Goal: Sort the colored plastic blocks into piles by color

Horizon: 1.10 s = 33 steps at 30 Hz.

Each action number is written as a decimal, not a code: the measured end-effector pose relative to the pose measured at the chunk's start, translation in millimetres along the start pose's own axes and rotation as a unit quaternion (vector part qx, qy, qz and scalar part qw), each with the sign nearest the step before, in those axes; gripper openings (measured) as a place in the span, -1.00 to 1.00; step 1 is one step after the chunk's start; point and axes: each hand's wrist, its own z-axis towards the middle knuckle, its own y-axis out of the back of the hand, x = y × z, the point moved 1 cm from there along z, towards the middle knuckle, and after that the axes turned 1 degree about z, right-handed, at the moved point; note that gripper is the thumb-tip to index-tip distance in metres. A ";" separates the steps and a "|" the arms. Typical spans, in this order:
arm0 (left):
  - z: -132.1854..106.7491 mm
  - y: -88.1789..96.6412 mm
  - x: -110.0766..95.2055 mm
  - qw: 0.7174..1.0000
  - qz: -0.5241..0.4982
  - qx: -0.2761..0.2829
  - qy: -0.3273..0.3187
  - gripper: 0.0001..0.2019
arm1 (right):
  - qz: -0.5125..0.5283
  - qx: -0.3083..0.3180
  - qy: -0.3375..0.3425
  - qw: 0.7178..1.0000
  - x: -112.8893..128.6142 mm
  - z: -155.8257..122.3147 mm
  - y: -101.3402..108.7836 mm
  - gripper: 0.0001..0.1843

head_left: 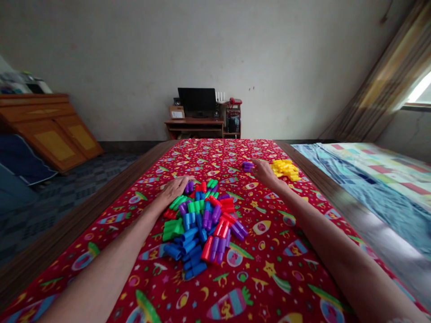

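Note:
A heap of plastic blocks (202, 224) in blue, green, red and purple lies in the middle of a red patterned cloth (269, 269). My left hand (175, 188) rests at the heap's far left edge, fingers curled on a purple block (190, 186). My right hand (264, 172) reaches further out, fingers closed on a small purple block (248, 166). Just right of that hand sits a separate pile of yellow blocks (285, 169).
The cloth covers a long wooden table (84, 215). A bed with a blue patchwork sheet (370, 179) runs along the right. A wooden cabinet (50, 130) stands at the left, and a desk with a monitor (197, 102) against the far wall.

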 end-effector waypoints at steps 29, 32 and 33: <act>-2.0 2.8 -3.7 1.000 0.015 0.025 -0.009 -0.25 | 0.142 -0.093 -0.165 0.972 -14.0 8.2 6.3 -0.78; -1.4 2.0 -1.9 1.000 0.023 0.020 -0.006 -0.25 | 0.075 -0.088 -0.225 0.968 -29.0 5.3 0.7 -0.75; -0.7 1.3 -0.5 0.999 0.027 0.020 -0.005 -0.25 | 0.049 -0.063 -0.228 0.970 -30.0 4.2 -1.5 -0.75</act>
